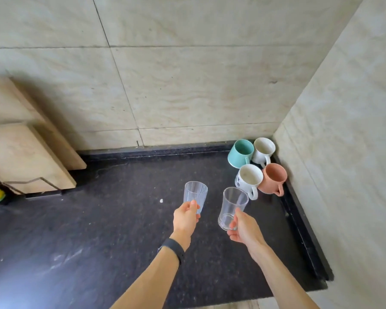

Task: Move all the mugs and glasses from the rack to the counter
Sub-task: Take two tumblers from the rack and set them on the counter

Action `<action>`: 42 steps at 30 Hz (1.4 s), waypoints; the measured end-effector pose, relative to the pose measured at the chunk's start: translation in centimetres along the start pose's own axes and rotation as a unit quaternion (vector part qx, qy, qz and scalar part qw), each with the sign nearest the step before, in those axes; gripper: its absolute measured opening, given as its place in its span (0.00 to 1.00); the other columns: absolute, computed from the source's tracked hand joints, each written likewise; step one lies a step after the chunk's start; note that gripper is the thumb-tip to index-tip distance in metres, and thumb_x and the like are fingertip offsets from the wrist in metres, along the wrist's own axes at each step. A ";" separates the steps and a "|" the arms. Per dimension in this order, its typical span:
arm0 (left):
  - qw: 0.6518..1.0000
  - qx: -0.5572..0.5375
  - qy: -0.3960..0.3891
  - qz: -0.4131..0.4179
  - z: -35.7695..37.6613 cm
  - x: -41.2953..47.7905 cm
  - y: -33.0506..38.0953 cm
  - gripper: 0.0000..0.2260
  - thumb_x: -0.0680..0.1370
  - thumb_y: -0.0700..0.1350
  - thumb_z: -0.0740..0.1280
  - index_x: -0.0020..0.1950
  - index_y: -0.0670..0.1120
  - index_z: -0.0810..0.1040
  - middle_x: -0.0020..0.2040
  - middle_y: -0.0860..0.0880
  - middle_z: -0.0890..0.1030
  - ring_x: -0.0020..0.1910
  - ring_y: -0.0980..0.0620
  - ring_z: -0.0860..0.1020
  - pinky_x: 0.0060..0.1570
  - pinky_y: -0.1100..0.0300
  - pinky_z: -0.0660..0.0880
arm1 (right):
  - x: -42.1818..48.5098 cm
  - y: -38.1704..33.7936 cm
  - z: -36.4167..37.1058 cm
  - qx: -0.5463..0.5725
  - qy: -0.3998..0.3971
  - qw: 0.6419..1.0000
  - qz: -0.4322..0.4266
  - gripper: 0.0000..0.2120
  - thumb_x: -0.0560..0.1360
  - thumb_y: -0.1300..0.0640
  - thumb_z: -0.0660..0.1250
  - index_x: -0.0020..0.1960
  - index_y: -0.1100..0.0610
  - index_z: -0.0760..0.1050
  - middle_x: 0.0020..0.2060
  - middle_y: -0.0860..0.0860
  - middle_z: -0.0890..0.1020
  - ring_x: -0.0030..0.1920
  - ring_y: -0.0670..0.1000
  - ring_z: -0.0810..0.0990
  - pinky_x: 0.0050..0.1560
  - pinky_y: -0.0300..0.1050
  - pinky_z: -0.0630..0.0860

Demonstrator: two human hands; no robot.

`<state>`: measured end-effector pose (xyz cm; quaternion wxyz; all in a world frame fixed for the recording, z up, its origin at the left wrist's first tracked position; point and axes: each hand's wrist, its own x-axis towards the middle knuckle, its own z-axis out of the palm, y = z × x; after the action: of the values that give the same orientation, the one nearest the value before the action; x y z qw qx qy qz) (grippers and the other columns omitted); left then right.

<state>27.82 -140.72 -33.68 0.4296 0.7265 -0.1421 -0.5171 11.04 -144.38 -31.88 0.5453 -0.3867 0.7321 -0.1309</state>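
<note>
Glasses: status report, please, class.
Left grip holds ribbed glass; right grip holds plain glass. Both held over counter. Four mugs in corner, nothing blocking.

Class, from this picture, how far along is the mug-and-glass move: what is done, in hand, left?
Done: the teal mug, white mug, patterned mug and pink mug sit on the counter, in its corner. In hand: the left hand holds a ribbed glass, the right hand a plain glass. Left: set both down; the rack is out of view, so more may remain.
</note>
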 end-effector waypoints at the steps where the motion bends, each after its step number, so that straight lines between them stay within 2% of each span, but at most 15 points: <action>1: 1.000 -0.009 0.003 -0.009 0.4 1.0 0.5 0.12 0.83 0.49 0.60 0.47 0.47 0.81 0.45 0.50 0.81 0.45 0.51 0.80 0.53 0.57 0.79 | 1.0 -0.8 0.2 -0.005 -0.003 1.000 0.004 0.22 0.83 0.44 0.54 0.41 0.58 0.75 0.45 0.56 0.83 0.43 0.52 0.84 0.50 0.48 0.83; 5: 0.999 -0.044 0.008 -0.024 2.3 4.8 2.1 0.11 0.82 0.49 0.63 0.48 0.47 0.83 0.46 0.50 0.82 0.51 0.49 0.82 0.56 0.56 0.79 | 5.1 -3.8 1.2 -0.001 -0.031 1.000 -0.002 0.19 0.84 0.44 0.53 0.57 0.55 0.76 0.53 0.52 0.81 0.46 0.51 0.84 0.54 0.47 0.82; 9: 0.999 -0.037 0.008 -0.005 3.9 7.9 2.5 0.10 0.81 0.53 0.65 0.44 0.54 0.83 0.47 0.53 0.83 0.52 0.52 0.82 0.59 0.56 0.77 | 8.9 -5.6 2.2 0.030 -0.056 0.998 -0.028 0.21 0.84 0.44 0.52 0.63 0.57 0.75 0.58 0.52 0.79 0.48 0.50 0.84 0.55 0.47 0.82; 13: 1.000 -0.008 0.009 0.019 5.4 10.9 3.3 0.07 0.80 0.55 0.66 0.45 0.59 0.83 0.51 0.54 0.84 0.51 0.58 0.81 0.49 0.63 0.75 | 12.8 -7.3 2.6 0.060 -0.064 0.995 -0.046 0.21 0.85 0.46 0.51 0.61 0.59 0.75 0.57 0.53 0.79 0.46 0.51 0.85 0.49 0.45 0.81; 15: 0.999 0.025 0.007 0.037 5.8 12.3 4.0 0.08 0.80 0.54 0.65 0.50 0.58 0.84 0.54 0.54 0.84 0.49 0.59 0.80 0.42 0.67 0.73 | 14.3 -8.1 2.8 0.065 -0.066 0.994 -0.058 0.19 0.85 0.47 0.51 0.62 0.58 0.74 0.58 0.51 0.79 0.47 0.51 0.84 0.50 0.46 0.81; 16: 0.998 0.039 0.004 0.047 6.0 13.0 4.3 0.08 0.80 0.53 0.65 0.51 0.58 0.84 0.55 0.53 0.84 0.50 0.58 0.80 0.42 0.66 0.74 | 14.9 -8.5 2.9 0.069 -0.068 0.993 -0.064 0.19 0.85 0.47 0.51 0.63 0.58 0.73 0.58 0.51 0.79 0.47 0.51 0.84 0.52 0.48 0.81; 18: 0.995 0.065 -0.008 0.070 6.4 14.4 5.0 0.08 0.80 0.54 0.65 0.50 0.59 0.84 0.59 0.53 0.83 0.56 0.55 0.80 0.53 0.61 0.75 | 16.2 -9.3 3.1 0.072 -0.071 0.992 -0.076 0.19 0.85 0.48 0.51 0.64 0.58 0.72 0.59 0.50 0.79 0.48 0.51 0.84 0.56 0.52 0.80; 20: 0.992 0.087 -0.016 0.086 6.7 15.6 5.7 0.07 0.76 0.59 0.66 0.45 0.65 0.84 0.66 0.54 0.80 0.63 0.54 0.78 0.65 0.55 0.72 | 17.4 -10.1 3.4 0.071 -0.075 0.991 -0.089 0.19 0.85 0.48 0.50 0.65 0.59 0.71 0.59 0.50 0.79 0.49 0.51 0.84 0.56 0.52 0.80; 21: 0.991 0.095 -0.020 0.088 6.9 16.0 5.8 0.06 0.74 0.61 0.66 0.43 0.69 0.83 0.68 0.54 0.79 0.65 0.53 0.77 0.67 0.55 0.71 | 17.9 -10.5 3.6 0.073 -0.076 0.990 -0.094 0.18 0.85 0.48 0.50 0.64 0.59 0.71 0.60 0.51 0.79 0.49 0.52 0.84 0.55 0.51 0.80; 23: 0.990 0.105 -0.033 0.093 7.4 16.7 6.0 0.06 0.75 0.61 0.66 0.41 0.72 0.81 0.69 0.54 0.78 0.66 0.54 0.77 0.63 0.60 0.71 | 18.7 -11.2 3.8 0.082 -0.077 0.989 -0.095 0.17 0.85 0.48 0.50 0.60 0.59 0.71 0.60 0.51 0.79 0.50 0.52 0.84 0.54 0.50 0.80; 27: 0.987 0.123 -0.033 0.100 7.9 17.2 6.3 0.06 0.77 0.58 0.66 0.44 0.70 0.81 0.69 0.55 0.78 0.64 0.56 0.78 0.60 0.62 0.71 | 19.7 -12.4 3.7 0.090 -0.072 0.989 -0.090 0.17 0.85 0.50 0.50 0.60 0.60 0.71 0.58 0.51 0.78 0.48 0.51 0.83 0.55 0.52 0.79; 32: 0.979 0.168 -0.024 0.117 7.8 18.1 7.0 0.12 0.80 0.54 0.66 0.57 0.53 0.85 0.72 0.57 0.73 0.66 0.51 0.76 0.62 0.61 0.71 | 20.7 -13.2 3.6 0.081 -0.068 0.990 -0.094 0.16 0.85 0.50 0.51 0.59 0.60 0.71 0.59 0.54 0.78 0.48 0.53 0.83 0.55 0.52 0.78; 37: 0.977 0.178 -0.043 0.110 7.9 18.5 7.3 0.12 0.81 0.54 0.64 0.57 0.52 0.85 0.70 0.58 0.75 0.64 0.52 0.77 0.57 0.64 0.69 | 20.4 -13.9 3.8 0.075 -0.068 0.992 -0.079 0.20 0.85 0.50 0.50 0.65 0.62 0.71 0.56 0.51 0.77 0.49 0.54 0.82 0.56 0.54 0.78; 40: 0.974 0.194 -0.071 0.098 7.8 18.4 7.6 0.13 0.83 0.55 0.61 0.60 0.54 0.82 0.64 0.57 0.79 0.58 0.52 0.78 0.58 0.58 0.72 | 19.5 -14.4 3.8 0.061 -0.058 0.994 -0.065 0.17 0.85 0.49 0.50 0.60 0.59 0.70 0.56 0.52 0.76 0.51 0.54 0.82 0.58 0.56 0.79; 42: 0.970 0.208 -0.090 0.087 7.5 18.2 7.8 0.15 0.82 0.58 0.59 0.64 0.54 0.77 0.64 0.52 0.80 0.60 0.49 0.78 0.61 0.51 0.75 | 18.9 -14.7 3.6 0.031 -0.045 0.996 -0.070 0.16 0.83 0.47 0.53 0.61 0.58 0.68 0.51 0.50 0.75 0.52 0.55 0.82 0.58 0.57 0.79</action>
<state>30.84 -160.75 -39.80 0.2977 0.7353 -0.3471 -0.5002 18.50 -166.70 -37.36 0.5787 -0.4256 0.6736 -0.1737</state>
